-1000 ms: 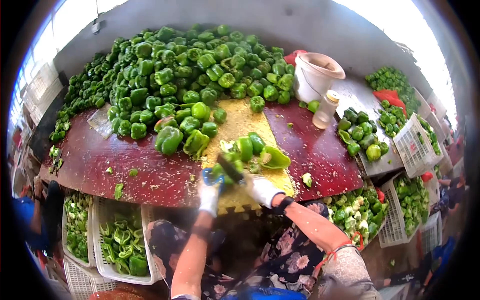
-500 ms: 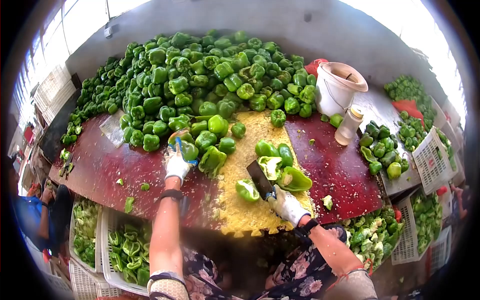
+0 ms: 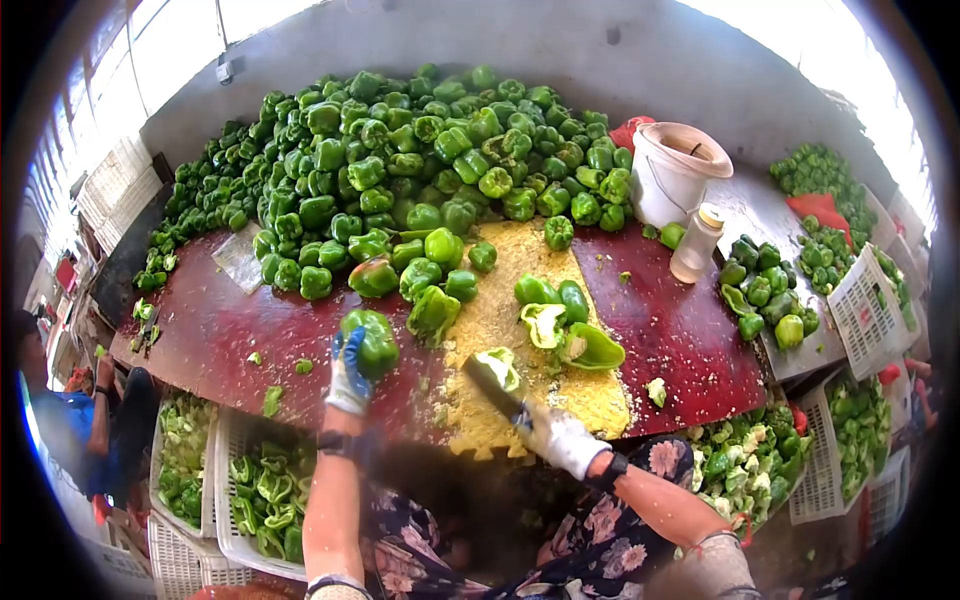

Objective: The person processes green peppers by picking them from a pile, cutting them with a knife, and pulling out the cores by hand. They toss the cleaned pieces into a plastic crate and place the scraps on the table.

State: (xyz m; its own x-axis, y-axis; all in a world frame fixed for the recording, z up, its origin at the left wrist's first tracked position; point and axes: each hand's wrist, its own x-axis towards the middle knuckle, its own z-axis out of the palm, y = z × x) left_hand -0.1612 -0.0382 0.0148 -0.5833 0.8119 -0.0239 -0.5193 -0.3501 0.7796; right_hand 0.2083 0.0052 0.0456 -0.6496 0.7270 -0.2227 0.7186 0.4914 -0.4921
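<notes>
Head view, the only 1. Left hand (image 3: 349,378), in a white glove with blue patches, has its fingers clamped around a whole glossy green bell pepper (image 3: 374,340). The pepper is held just above the dark red bench top (image 3: 210,330) near the front edge, left of the yellow crumb-covered cutting mat (image 3: 495,300).

Right hand (image 3: 557,438), in a white glove, has its fingers closed on a broad dark-bladed knife (image 3: 492,383); the handle is hidden inside the glove. The blade's long axis runs diagonally from the right hand up and left across the mat's front edge, tip toward the held pepper. A pale green cut pepper piece (image 3: 503,364) touches the blade's upper side.

Key relation: the held pepper lies left of the blade tip, near but apart from it.

A cluster of opened green peppers (image 3: 560,325) lies mid-mat. A big heap of green peppers (image 3: 400,150) fills the back of the bench. A white plastic bucket (image 3: 675,170) and a clear plastic bottle (image 3: 697,243) stand at the back right corner. White slatted crates of cut pepper (image 3: 250,480) sit below the front edge on the left. Another person in a blue sleeve (image 3: 60,430) is at far left.
</notes>
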